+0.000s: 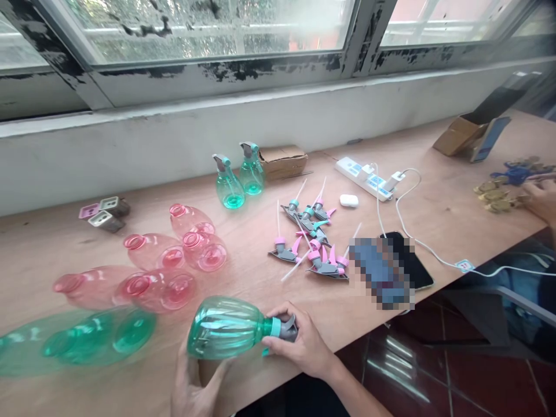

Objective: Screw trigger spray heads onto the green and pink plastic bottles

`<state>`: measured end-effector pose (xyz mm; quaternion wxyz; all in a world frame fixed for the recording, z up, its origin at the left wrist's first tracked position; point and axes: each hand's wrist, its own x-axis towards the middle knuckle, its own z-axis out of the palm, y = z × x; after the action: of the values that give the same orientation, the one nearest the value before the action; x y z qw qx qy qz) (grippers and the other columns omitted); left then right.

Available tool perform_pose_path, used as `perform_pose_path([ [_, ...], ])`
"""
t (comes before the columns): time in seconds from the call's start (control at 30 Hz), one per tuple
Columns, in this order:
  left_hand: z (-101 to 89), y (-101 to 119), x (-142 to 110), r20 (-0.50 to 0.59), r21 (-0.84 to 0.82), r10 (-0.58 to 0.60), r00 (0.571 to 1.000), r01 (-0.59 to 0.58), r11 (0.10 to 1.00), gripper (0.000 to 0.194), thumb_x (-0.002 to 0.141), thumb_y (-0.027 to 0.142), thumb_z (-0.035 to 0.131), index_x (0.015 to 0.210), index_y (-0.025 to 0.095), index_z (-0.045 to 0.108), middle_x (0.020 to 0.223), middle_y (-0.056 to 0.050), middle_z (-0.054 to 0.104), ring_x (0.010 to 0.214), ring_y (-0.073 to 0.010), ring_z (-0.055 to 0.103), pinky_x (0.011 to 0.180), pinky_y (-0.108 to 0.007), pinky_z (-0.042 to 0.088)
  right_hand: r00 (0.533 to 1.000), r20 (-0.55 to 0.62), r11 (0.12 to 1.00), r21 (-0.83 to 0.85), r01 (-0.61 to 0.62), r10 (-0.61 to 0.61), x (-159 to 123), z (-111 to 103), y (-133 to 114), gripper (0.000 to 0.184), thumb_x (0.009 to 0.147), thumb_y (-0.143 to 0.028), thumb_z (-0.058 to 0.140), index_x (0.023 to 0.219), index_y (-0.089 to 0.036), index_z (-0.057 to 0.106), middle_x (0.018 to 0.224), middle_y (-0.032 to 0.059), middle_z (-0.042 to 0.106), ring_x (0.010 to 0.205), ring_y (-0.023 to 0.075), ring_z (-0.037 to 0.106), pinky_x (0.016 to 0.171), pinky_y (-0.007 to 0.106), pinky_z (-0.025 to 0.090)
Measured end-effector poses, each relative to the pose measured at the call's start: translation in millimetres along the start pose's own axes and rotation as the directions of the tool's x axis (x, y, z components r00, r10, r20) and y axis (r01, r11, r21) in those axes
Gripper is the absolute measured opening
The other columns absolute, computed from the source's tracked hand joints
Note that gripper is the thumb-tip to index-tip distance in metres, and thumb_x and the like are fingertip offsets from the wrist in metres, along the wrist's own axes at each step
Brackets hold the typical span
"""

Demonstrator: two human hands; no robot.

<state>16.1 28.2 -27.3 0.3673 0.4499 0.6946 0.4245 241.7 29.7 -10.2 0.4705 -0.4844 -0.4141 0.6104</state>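
A green clear-plastic spray bottle lies sideways between my two hands at the front of the table. My left hand is curled under and around its wide base. At the neck, my right hand grips the grey spray head with its teal collar between thumb and fingers. Part of the trigger shows below my right thumb. Behind lies a heap of loose spray heads in grey, pink and teal, with white tubes. Several pink bottles without heads and two green bottles lie to the left.
Two green spray bottles with heads stand near the wall beside a cardboard box. A power strip, white case, phones and cables lie right. Small blocks sit left. Another person's hand is far right.
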Motion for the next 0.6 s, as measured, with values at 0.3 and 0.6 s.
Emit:
perform_pose_path([
  [0.3, 1.0, 8.1, 1.9, 0.046, -0.121, 0.079, 0.996, -0.073, 0.990, 0.074, 0.066, 0.052, 0.082, 0.130, 0.026, 0.055, 0.134, -0.011, 0.061, 0.136, -0.0399, 0.047, 0.117, -0.060, 0.030, 0.999, 0.038, 0.999, 0.046, 0.023, -0.025, -0.4, 2.3, 0.3, 0.030, 0.077, -0.036, 0.081, 0.100, -0.023, 0.067, 0.087, -0.0011, 0.067, 0.073, 0.0173, 0.067, 0.063, 0.027, 0.059],
  [0.6, 2.6, 8.5, -0.1, 0.139, -0.115, 0.146, 0.979, -0.130, 0.985, 0.075, 0.070, 0.045, 0.082, 0.135, 0.027, 0.050, 0.139, -0.010, 0.058, 0.138, -0.0369, 0.045, 0.117, -0.056, 0.032, 0.998, 0.031, 0.994, 0.097, 0.046, -0.049, -0.7, 1.0, 6.4, 0.033, 0.076, -0.038, 0.082, 0.098, -0.022, 0.063, 0.082, -0.0037, 0.065, 0.065, 0.0156, 0.068, 0.064, 0.029, 0.059],
])
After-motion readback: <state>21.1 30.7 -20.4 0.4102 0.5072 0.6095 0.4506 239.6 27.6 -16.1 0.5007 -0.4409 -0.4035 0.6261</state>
